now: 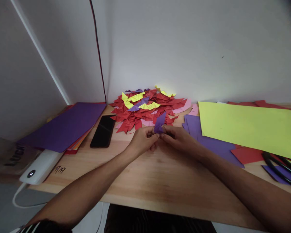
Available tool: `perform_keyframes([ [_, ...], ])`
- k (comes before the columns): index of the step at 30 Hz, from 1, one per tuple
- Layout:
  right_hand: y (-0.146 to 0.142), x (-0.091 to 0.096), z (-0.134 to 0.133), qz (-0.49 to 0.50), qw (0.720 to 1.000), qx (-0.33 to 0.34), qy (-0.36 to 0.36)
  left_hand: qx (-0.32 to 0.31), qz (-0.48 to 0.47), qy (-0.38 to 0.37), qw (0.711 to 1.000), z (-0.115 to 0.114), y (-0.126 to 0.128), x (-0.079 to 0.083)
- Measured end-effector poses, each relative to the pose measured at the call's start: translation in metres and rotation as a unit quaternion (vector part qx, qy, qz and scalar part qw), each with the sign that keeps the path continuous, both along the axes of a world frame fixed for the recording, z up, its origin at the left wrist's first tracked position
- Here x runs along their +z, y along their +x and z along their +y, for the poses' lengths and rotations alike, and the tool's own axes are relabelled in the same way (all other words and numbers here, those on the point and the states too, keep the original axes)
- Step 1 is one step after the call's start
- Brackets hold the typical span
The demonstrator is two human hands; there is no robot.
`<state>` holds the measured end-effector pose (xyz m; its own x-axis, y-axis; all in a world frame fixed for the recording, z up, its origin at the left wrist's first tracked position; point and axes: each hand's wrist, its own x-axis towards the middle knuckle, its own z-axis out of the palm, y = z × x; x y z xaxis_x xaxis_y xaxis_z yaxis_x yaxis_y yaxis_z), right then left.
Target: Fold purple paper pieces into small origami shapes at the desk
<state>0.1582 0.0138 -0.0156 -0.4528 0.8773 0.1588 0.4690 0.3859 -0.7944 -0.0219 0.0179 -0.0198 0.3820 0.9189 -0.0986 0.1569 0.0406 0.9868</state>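
A small folded piece of purple paper (pixel 159 122) is pinched between my two hands, above the wooden table. My left hand (pixel 143 138) grips its lower left side, thumb and fingers pressed together. On the other side my right hand (pixel 175 136) holds it between thumb and forefinger. Just behind the hands lies a heap of folded paper shapes (pixel 145 110), mostly red, with some yellow, purple and pink ones. The thumbs and fingers hide the lower part of the purple paper.
A black phone (pixel 102 131) lies left of my hands. Farther left, a purple sheet (pixel 70 124) tops a paper stack beside a white power bank (pixel 42 166) with a cable. A yellow sheet (pixel 247 129), purple sheets (pixel 215 147) and black scissor-like handles (pixel 278 170) are at right.
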Motion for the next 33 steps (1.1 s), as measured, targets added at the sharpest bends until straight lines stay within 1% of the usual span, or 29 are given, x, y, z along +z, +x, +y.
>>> perform_keyframes([
  [4,0.0028,-0.0017,0.0024,-0.007,1.0,0.028,-0.006,0.005,-0.011,0.001,1.0,-0.0001,-0.0014,0.0015],
  [7,0.0055,-0.0005,0.0038,0.006,0.999,0.042,-0.025,0.015,-0.015,-0.003,1.0,0.0006,-0.0026,0.0034],
  [11,0.0066,0.003,0.0045,0.025,0.997,0.055,-0.045,0.025,-0.018,0.009,0.999,0.0016,-0.0037,0.0015],
  [14,0.0046,0.0051,0.0041,0.02,0.998,0.042,-0.051,0.032,0.0,0.043,0.999,0.0006,-0.0041,-0.0001],
  [18,0.0012,0.0051,0.0027,0.013,0.999,0.023,-0.041,0.031,0.038,0.085,0.995,-0.0024,-0.0032,0.0002],
  [22,0.0029,0.0027,0.0033,0.024,0.998,0.047,-0.033,0.024,0.027,0.07,0.997,-0.0015,-0.0024,-0.0006],
  [26,0.0067,0.0013,0.0058,0.029,0.996,0.065,-0.047,0.021,0.005,0.047,0.999,0.0004,-0.0032,0.0012],
  [30,0.0047,0.0033,0.0048,0.03,0.997,0.047,-0.054,0.028,0.012,0.062,0.998,-0.0012,-0.0033,0.0034],
  [33,0.0012,0.0054,0.0022,0.028,0.998,0.03,-0.043,0.027,0.022,0.075,0.997,-0.0026,-0.0022,0.001],
])
